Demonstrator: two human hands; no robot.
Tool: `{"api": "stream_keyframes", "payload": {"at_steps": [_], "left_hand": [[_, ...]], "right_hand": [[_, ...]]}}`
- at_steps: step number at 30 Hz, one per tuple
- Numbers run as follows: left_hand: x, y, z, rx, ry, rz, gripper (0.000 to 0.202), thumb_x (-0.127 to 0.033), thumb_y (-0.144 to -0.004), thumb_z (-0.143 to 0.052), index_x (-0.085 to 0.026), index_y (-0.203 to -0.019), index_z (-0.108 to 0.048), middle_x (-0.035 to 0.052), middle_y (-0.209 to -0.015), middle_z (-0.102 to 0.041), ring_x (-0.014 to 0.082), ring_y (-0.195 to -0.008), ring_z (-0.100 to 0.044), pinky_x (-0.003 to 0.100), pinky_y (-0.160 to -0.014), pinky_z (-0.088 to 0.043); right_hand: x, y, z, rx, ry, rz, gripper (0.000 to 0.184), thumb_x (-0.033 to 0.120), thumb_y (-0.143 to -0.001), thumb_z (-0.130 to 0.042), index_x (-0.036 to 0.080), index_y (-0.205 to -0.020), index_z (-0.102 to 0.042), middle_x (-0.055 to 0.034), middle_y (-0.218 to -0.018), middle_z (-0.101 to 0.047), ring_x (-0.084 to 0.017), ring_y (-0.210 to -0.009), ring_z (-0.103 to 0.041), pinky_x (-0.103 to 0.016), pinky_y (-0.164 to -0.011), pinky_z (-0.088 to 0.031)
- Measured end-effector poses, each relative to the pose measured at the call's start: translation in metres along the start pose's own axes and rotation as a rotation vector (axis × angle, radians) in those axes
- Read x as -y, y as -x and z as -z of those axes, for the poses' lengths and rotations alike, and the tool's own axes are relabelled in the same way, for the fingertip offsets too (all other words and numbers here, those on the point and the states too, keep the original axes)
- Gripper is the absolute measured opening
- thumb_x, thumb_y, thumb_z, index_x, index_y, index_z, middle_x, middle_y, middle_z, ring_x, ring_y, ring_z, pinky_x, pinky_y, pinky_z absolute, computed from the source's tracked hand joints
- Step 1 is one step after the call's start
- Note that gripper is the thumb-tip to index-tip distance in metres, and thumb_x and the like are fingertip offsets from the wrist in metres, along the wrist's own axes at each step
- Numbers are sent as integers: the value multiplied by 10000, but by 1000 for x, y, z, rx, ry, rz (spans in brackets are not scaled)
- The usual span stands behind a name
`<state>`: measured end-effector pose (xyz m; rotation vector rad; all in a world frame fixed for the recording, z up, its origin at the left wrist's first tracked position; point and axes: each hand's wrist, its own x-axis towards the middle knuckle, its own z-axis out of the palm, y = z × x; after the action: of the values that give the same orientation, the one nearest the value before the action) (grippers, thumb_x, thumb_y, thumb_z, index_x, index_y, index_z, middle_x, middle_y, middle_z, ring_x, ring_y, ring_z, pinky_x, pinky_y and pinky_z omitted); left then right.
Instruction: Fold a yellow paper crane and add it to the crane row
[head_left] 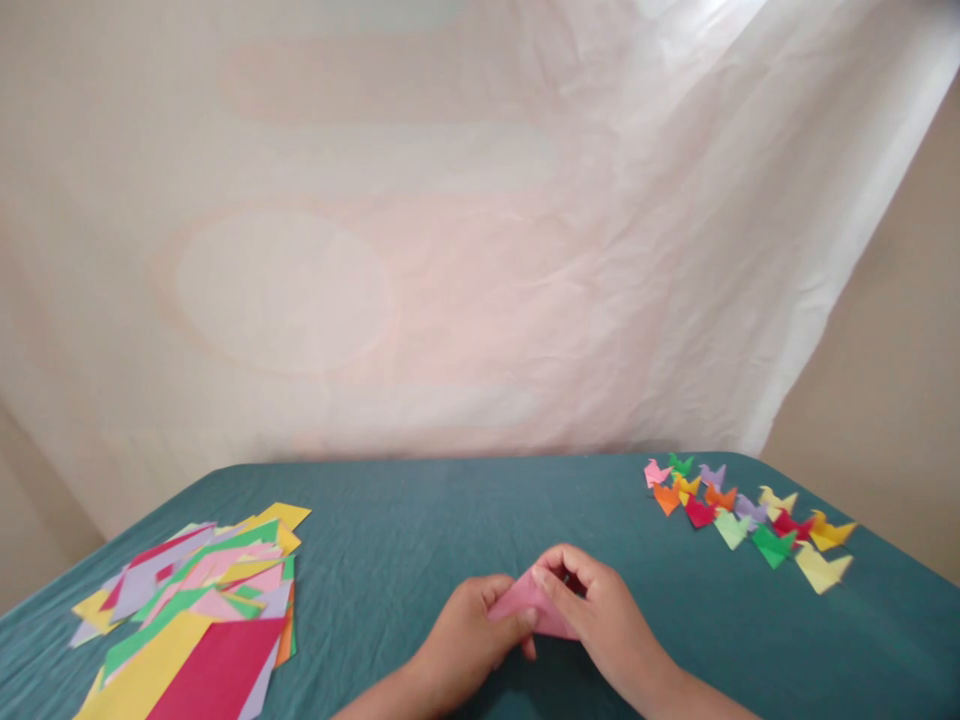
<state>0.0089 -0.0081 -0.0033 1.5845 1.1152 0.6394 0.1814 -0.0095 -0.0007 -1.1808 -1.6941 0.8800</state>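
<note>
A small piece of folded pink paper (551,622) is held between both hands, low in the middle of the head view and above the green cloth. My left hand (476,630) is closed on its left end, the thumb lying across the front. At the paper's upper edge my right hand (592,605) pinches with thumb and index finger. The fingers cover part of the paper, so its full shape cannot be made out.
Loose coloured paper sheets (202,590) are heaped at the left of the green-covered table (420,530). Several folded paper birds (739,515) in mixed colours stand in rows at the right. A pale cloth (450,250) hangs behind the table.
</note>
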Motion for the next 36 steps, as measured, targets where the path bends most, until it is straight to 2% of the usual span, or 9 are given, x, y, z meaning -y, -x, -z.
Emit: {"api": "stream_keyframes", "payload": {"at_steps": [5,14,17,19,22,25,29,33,36], "left_hand": [[4,-2,7,-38,0,0,243,-352,-768,-555,-124,-721,-624,30,-639,-647,87,-466,-435,193,-475,-307],[0,-1,9,-60,-45,40,171,-289,-726,-548,-140,-669,-610,10,-588,-635,90,-450,-428,196,-450,-295],[2,-2,11,-26,-28,50,166,-288,-719,-554,-142,-656,-603,-2,-563,-615,83,-438,-413,194,-445,-283],[2,-3,12,-6,-1,53,173,-297,-717,-566,-142,-646,-595,-6,-554,-606,77,-431,-405,192,-442,-275],[2,-5,13,-62,64,43,199,-324,-716,-590,-139,-642,-577,4,-556,-610,72,-418,-401,191,-432,-272],[2,-7,15,-137,119,31,250,-370,-733,-604,-130,-664,-583,21,-579,-623,69,-417,-418,187,-429,-279],[1,-7,13,-122,126,2,314,-427,-734,-641,-114,-733,-635,13,-579,-612,87,-470,-485,180,-442,-323],[0,-7,8,-115,233,-17,433,-516,-745,-620,-97,-846,-662,47,-630,-642,141,-550,-574,210,-457,-425],[-1,-7,6,-155,283,-5,482,-553,-749,-607,-85,-844,-676,69,-637,-658,152,-559,-589,227,-461,-462]], "right_hand": [[-7,-4,2,18,-38,-34,238,368,-880,-505,181,-777,-611,5,-711,-619,-150,-672,-564,-226,-614,-420],[-11,-4,2,38,-57,-57,226,356,-859,-536,180,-763,-641,0,-702,-643,-154,-664,-578,-235,-611,-431],[-13,-5,3,32,-96,-49,206,360,-844,-556,186,-888,-657,-17,-778,-676,-171,-721,-609,-255,-662,-456],[-15,-7,5,42,-115,-39,257,368,-841,-559,192,-1005,-649,-25,-817,-683,-179,-750,-618,-271,-693,-465],[-14,-7,8,71,-125,-39,321,393,-848,-548,191,-1084,-628,-27,-811,-673,-177,-732,-615,-270,-668,-464],[-11,-7,9,109,-116,-33,284,406,-849,-549,177,-979,-657,-26,-783,-668,-171,-710,-605,-253,-641,-452],[-6,-5,5,82,-16,-29,264,360,-864,-525,170,-734,-652,0,-671,-630,-148,-637,-561,-232,-593,-416],[-4,-2,1,52,53,7,222,318,-864,-519,183,-732,-635,8,-668,-621,-137,-625,-553,-222,-578,-402],[-3,0,1,-37,61,54,138,298,-848,-531,197,-814,-618,2,-747,-639,-142,-672,-573,-227,-612,-421]]}}
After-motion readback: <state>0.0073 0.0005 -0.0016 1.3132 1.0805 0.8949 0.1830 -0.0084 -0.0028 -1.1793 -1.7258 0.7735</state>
